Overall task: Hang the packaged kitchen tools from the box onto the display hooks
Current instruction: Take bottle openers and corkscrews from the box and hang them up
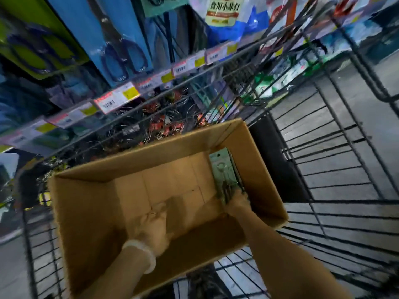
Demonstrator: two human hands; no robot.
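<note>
An open cardboard box (90,203) sits in a wire cart, seen from above. A green carded pack with a metal kitchen tool (224,171) leans against the box's right inner wall. My right hand (237,201) reaches into the box and grips the near end of that pack. My left hand (154,223), with a pale bracelet at the wrist, lies inside the box on its bare bottom with fingers spread flat, holding nothing. Display hooks with blue carded scissors packs (121,50) hang on the rack beyond the box.
The black wire cart (336,160) surrounds the box, its mesh side to the right. A rail of price tags (121,97) crosses the rack. Wire whisks (164,121) hang below that rail. A white food pouch (224,11) hangs at the top.
</note>
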